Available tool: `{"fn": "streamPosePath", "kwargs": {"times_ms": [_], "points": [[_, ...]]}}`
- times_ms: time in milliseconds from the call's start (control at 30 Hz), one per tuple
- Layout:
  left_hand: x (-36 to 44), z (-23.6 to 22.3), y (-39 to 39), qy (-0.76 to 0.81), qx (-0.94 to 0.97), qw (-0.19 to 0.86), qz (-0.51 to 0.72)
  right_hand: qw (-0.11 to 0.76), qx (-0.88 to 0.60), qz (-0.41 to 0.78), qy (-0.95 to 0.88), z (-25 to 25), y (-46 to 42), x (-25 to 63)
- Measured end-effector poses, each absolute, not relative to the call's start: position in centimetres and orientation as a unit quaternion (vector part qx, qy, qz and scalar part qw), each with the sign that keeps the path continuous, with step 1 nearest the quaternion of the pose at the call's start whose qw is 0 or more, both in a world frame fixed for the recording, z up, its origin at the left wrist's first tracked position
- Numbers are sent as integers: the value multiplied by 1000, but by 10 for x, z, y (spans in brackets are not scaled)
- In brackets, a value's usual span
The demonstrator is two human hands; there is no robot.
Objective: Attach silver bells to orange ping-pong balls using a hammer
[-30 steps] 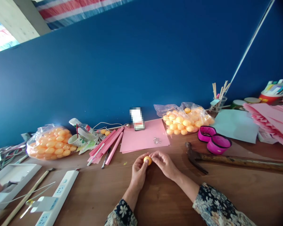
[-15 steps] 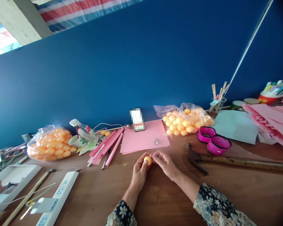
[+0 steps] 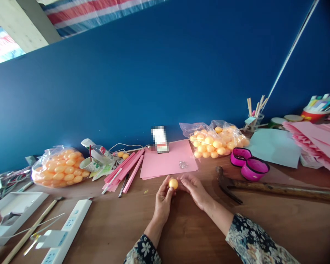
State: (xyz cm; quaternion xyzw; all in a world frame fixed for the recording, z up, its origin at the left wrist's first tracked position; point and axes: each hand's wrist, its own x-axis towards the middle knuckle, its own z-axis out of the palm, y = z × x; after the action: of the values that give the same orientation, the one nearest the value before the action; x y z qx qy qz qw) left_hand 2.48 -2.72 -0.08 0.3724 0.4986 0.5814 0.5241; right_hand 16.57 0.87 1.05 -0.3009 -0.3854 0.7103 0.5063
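Observation:
An orange ping-pong ball (image 3: 173,183) is pinched between the thumb and fingers of my left hand (image 3: 162,203), just above the brown tabletop. My right hand (image 3: 195,190) is close on the ball's right side, fingers curled together toward it. Whatever its fingertips may hold is too small or hidden to make out. Behind both hands, a small heap of shiny little pieces (image 3: 183,164) lies on pink paper (image 3: 165,165).
Bags of orange balls stand at right (image 3: 209,143) and left (image 3: 59,168). A hammer (image 3: 275,189) lies to the right beside magenta round containers (image 3: 254,168). Pink strips (image 3: 123,168) lie left, with a white power strip (image 3: 68,227) nearer. A blue panel (image 3: 143,73) rises behind.
The ball has shifted slightly up and right in my left hand, and more of it shows. My right-hand fingers have moved slightly right, away from the ball.

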Motion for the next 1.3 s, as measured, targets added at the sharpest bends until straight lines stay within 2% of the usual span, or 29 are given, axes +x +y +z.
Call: {"fn": "streamPosePath", "kwargs": {"times_ms": [167,400,1100,1300], "points": [[24,4,-26,449,300,586,604,495,-323,658,-467,14,7,165],[27,15,-25,440,287,583,620,476,-330,602,-550,18,4,166],[27,16,-27,439,311,570,621,480,-329,614,-533,13,4,162],[28,16,-25,426,262,617,608,485,-338,636,-496,15,7,164]]}}
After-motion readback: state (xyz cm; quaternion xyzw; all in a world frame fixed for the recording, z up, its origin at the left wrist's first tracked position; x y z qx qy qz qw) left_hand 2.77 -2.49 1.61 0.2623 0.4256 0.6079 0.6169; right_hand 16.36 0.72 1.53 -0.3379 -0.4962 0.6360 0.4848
